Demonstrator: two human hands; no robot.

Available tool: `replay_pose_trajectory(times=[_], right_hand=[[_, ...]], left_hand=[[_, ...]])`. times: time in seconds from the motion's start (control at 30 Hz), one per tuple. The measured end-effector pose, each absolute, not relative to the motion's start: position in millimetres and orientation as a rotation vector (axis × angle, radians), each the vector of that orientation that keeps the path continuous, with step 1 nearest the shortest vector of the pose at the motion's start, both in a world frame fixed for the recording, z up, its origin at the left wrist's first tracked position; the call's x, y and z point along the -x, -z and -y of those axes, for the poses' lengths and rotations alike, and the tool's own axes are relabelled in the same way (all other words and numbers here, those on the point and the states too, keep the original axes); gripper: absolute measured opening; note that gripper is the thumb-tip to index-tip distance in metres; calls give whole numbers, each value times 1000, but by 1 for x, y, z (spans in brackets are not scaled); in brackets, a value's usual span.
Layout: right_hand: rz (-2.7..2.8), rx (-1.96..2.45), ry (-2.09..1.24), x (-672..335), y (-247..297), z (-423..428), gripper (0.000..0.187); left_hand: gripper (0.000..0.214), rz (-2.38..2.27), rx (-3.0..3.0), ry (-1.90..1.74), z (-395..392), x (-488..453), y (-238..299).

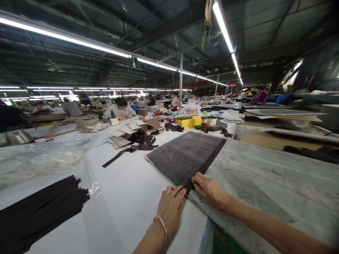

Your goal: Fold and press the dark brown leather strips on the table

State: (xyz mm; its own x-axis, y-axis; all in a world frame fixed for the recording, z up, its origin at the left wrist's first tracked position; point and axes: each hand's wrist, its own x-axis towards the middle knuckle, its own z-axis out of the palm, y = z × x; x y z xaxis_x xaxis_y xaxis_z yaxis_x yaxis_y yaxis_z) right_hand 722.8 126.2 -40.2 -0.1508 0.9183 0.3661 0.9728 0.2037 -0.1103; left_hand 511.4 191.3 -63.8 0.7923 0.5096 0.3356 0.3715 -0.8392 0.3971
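Note:
A dark grey textured sheet (180, 155) lies on a pale, stained board (265, 169). Along the sheet's right edge runs a flat black fabric strip (212, 155). At the near end of this strip, by the sheet's corner, are both hands. My left hand (171, 204), with a bangle at its wrist, has its fingers curled and closed on the strip's end. Just to the right, my right hand (210, 190) pinches the strip between thumb and fingers, pressed low against the board. The fingers hide the strip's very tip.
Black strips (42, 211) lie stacked at the left, below clear plastic sheeting (39, 158). Loose dark strips (143, 141), pale card pieces (120, 135), a yellow box (189, 121) and a bottle (204, 121) stand farther back. Across the table sits a co-worker (119, 109).

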Motion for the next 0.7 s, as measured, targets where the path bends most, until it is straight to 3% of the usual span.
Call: replay_pose_trajectory(times=[0.3,0.4,0.53,0.7], right_hand=[[2071,1781,166,-734,28,-118,15],[2148,1766,146,-717,22,-112,10],[2128,1850,188,-692,25,-110,20],[2011,2013,248,-678,36,-116,4]], left_hand=[[33,-709,-2727,-620,-186,-511,63],[37,-703,-2728,-601,-186,-510,61],[45,-693,-2730,-570,-189,-510,61],[47,-706,-2720,-559,-190,-509,64]])
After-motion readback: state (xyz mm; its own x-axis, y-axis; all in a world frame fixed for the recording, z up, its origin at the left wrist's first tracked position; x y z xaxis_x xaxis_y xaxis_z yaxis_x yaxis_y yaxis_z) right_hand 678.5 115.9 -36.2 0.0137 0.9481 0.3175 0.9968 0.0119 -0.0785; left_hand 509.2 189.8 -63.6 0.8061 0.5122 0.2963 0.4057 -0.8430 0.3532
